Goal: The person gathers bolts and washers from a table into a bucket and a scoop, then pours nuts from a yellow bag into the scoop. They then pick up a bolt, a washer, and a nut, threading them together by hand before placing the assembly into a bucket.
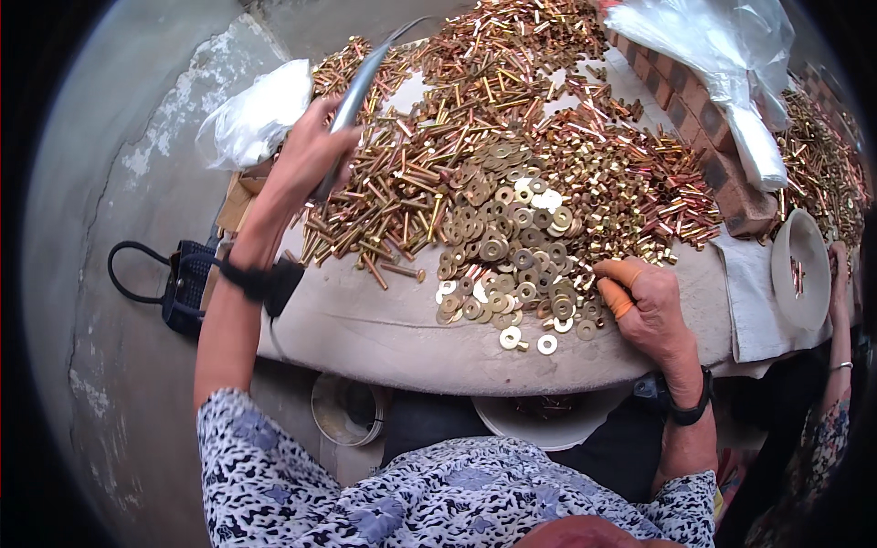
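My left hand [315,151] is raised over the left side of the bolt pile, its fingers closed round a long, curved silver-grey strip [364,78] that tapers to a thin tip; motion blurs it, and I cannot tell its kind. My right hand [653,306] has orange finger covers on two digits. Those fingers are pinched together beside the heap of brass-coloured nuts [603,196], and what they hold is hidden. Flat washers [521,242] lie heaped between my hands, a few loose near the table edge. Long yellowish bolts [393,196] spread behind and left of them.
The pale table [384,333] has a curved front edge. Bricks [699,128] and clear plastic bags [731,55] border the right side. White bags [260,110] sit at left. A white basin [548,425] is below the edge. Another person's hand [838,260] is near a tilted bowl [802,274].
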The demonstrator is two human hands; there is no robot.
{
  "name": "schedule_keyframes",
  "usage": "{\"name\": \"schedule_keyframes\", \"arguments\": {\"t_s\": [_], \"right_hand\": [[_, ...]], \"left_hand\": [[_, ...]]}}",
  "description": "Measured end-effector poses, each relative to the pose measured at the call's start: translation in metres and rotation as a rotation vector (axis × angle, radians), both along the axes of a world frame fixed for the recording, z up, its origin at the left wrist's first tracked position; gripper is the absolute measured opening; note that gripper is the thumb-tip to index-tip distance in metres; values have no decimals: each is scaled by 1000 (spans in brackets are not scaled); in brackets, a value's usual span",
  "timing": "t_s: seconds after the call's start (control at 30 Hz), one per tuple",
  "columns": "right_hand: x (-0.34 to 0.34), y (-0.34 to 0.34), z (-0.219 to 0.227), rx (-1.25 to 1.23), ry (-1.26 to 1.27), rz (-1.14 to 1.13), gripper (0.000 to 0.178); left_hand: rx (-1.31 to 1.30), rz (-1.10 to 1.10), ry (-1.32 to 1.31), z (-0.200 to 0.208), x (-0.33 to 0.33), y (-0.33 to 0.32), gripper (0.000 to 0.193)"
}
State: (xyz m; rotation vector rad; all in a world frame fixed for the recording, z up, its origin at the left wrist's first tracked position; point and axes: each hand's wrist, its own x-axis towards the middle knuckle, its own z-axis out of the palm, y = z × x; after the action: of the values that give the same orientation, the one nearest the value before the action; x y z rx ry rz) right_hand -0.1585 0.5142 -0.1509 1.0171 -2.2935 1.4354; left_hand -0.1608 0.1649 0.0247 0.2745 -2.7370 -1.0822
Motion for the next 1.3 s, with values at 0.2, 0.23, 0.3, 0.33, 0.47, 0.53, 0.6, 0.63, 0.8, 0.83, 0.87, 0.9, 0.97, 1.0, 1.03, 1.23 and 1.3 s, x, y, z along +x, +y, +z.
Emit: {"name": "schedule_keyframes", "arguments": {"t_s": [0.2,0.23,0.3,0.33,0.47,0.53,0.6,0.63,0.8,0.83,0.87,0.9,0.97,1.0,1.03,1.23,1.3], "right_hand": [[-1,0,3,4,-11,7,10],[-3,1,3,20,-8,13,10],[-2,-3,3,6,25,44,11],[-1,-7,7,-4,26,66,11],[-3,0,-1,-6,26,36,11],[-3,4,-1,-2,46,20,10],[-1,5,-2,18,39,23,10],[-1,6,-4,20,52,14,11],[3,7,-5,-4,81,20,11],[5,7,-2,15,69,26,11],[5,8,-4,17,66,33,11],[5,8,-7,0,67,19,11],[5,10,-7,-22,72,22,11],[6,10,-7,-18,69,28,11],[6,10,-8,-41,72,18,11],[6,5,-7,-84,71,39,11],[5,6,-8,-98,52,17,11]], "left_hand": [[-181,-179,-70,-30,-168,24,22],[-212,-176,-99,-42,-185,31,20],[-986,-323,5,-75,-217,-1,19],[-1725,-471,132,-93,-230,-35,19],[-580,-33,18,-94,-207,19,20],[-449,-62,-237,-65,-184,19,22],[-532,-45,-317,-50,-154,17,23],[-573,-42,-294,-51,-140,21,23],[-585,-61,-291,-34,-51,21,23],[-727,-152,-229,-36,-41,0,22],[-723,-147,-234,-34,-29,0,22],[-684,-152,-220,-33,-15,1,21],[-580,-176,-206,-37,13,0,22],[-512,-119,-308,-33,25,20,28],[-483,-139,-261,-39,35,23,31],[-362,-25,-245,-42,86,32,45],[-326,-5,-225,-44,101,34,48]]}}
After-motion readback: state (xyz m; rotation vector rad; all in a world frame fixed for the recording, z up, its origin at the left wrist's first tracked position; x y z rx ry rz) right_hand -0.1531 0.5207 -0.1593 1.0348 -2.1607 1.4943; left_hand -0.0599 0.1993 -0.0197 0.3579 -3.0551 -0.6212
